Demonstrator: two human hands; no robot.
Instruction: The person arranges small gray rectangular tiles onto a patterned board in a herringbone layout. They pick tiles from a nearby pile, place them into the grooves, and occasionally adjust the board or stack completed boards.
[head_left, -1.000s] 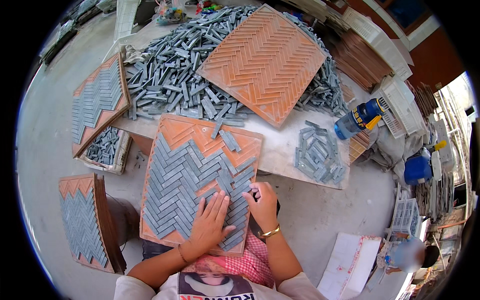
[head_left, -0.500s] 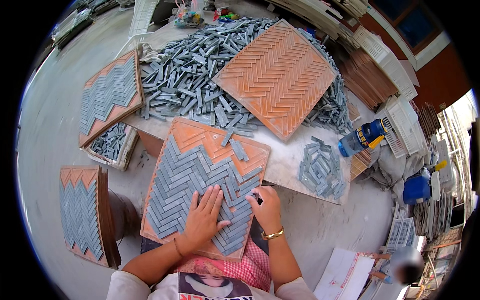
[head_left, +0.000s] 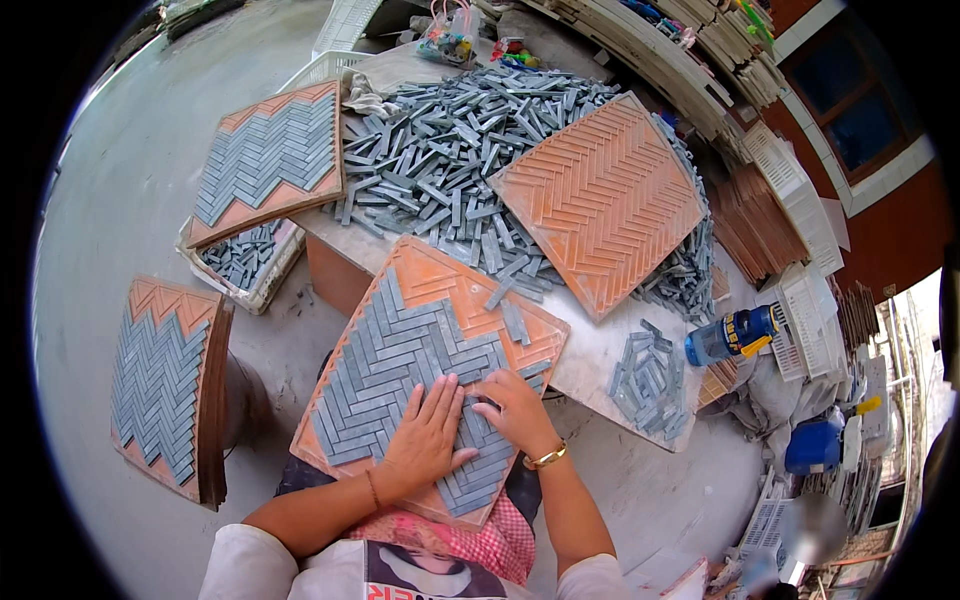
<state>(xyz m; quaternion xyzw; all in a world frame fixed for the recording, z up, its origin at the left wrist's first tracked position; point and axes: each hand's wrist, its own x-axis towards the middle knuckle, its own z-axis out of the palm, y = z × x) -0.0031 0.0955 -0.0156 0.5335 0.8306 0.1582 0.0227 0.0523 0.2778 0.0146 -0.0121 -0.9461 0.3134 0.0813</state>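
Note:
An orange mould board (head_left: 420, 258) with herringbone grooves rests tilted across my lap and against the table's near edge. Slim grey stone tile strips (head_left: 370, 350) fill most of its grooves. My left hand (head_left: 425, 435) lies flat on these strips with its fingers stretched out. Close beside it, my right hand (head_left: 515, 408) bends its fingers down to the board in a pinch. A grey strip seems to be at the fingertips, mostly hidden by them. Two loose strips (head_left: 514, 322) lie over the bare orange grooves at the board's upper right.
A large heap of strips (head_left: 440, 150) covers the table, with an unfilled orange mould board (head_left: 610, 200) on it. Filled boards (head_left: 270, 150) stand at left, one on a stack (head_left: 165, 380). A small strip pile (head_left: 648, 380) and blue bottle (head_left: 730, 335) sit at right.
My right hand has moved left from the board's right edge, in toward my left hand. My left hand stays flat on the strips. The whole view has shifted somewhat.

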